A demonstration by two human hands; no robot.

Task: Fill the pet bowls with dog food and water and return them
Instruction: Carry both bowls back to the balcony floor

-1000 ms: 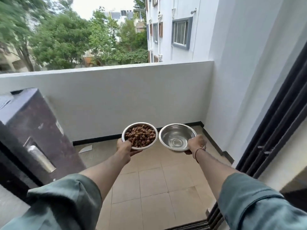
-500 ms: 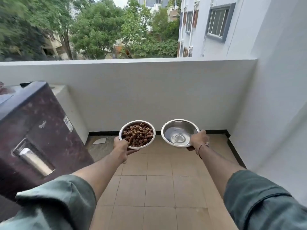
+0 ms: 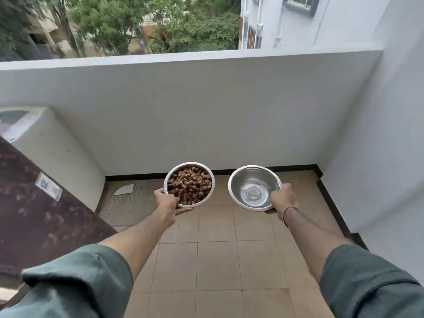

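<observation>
Farther onto the balcony now, the person is holding both bowls lower over the tiled floor point(image 3: 218, 260). Left hand point(image 3: 166, 201) is gripping the rim of the food bowl point(image 3: 175, 172), full of dog food point(image 3: 190, 185); right hand point(image 3: 281, 196) is gripping the steel water bowl point(image 3: 241, 180) just beside it, not touching.

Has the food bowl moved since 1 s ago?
Yes: the food bowl, held by the left hand, has been carried forward toward the balcony wall, nearer the white paper scrap on the floor.
</observation>
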